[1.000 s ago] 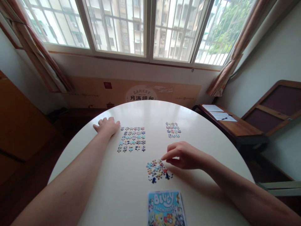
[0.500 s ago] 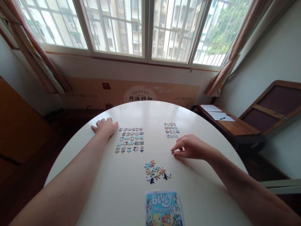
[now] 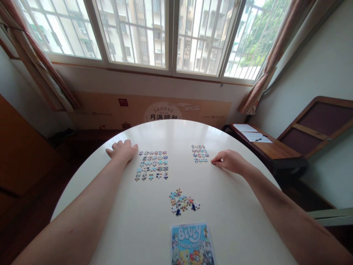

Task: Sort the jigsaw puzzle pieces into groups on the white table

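Observation:
My right hand (image 3: 229, 161) pinches a small puzzle piece (image 3: 211, 161) at the lower right corner of a block of puzzle pieces (image 3: 200, 150) laid in rows. On the far left of the white table (image 3: 118, 221), my left hand (image 3: 122, 150) rests with its fingers spread and nothing in them. Just right of it lies a larger block of puzzle pieces (image 3: 152, 162), also set out in rows. A loose heap of puzzle pieces (image 3: 182, 201) sits between the two blocks, nearer to me.
A blue "Bluey" picture case (image 3: 192, 244) lies at the table's near side. Beyond the table stand a printed cardboard panel (image 3: 132, 106) and a barred window. Papers (image 3: 255, 137) and a pen are on a wooden side table (image 3: 267, 148) at right.
My right hand has moved away from me and slightly right with the puzzle piece, up to the end of the right block's bottom row. My left hand stays in place.

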The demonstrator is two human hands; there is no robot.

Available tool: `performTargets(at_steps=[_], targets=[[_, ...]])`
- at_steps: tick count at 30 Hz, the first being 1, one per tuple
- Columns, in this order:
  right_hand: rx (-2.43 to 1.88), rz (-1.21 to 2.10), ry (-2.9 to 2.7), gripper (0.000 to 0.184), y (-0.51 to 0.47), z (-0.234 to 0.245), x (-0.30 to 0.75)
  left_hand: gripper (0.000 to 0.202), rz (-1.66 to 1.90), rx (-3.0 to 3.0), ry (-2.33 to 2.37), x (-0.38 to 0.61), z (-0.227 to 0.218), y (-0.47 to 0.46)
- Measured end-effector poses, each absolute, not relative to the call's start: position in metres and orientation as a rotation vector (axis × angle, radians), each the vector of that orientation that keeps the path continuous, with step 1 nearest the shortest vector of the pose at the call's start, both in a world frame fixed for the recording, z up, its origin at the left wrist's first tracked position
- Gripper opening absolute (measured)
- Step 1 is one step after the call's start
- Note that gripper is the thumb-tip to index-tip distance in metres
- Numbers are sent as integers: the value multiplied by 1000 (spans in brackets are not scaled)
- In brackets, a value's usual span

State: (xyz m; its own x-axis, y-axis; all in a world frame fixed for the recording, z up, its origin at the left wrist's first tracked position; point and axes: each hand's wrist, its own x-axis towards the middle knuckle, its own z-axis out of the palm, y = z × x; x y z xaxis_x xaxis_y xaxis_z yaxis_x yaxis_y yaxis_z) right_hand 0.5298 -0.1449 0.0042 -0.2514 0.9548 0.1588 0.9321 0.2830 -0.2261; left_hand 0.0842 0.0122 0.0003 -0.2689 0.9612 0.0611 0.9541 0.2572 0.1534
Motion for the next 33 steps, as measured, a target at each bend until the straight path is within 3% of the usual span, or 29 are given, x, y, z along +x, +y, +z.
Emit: performTargets(at_steps=[17,26,33], targets=[[-1671,10,-2250,18,-141,-9,523,60,268,1872,2451,82,-3,17],[-1580,2,-2230,18,-155,9,510,59,267,1880,2452,84,-2,13],[-976,550,-2545,13,-190,31,455,60,252,1865,2463,84,-4,15]])
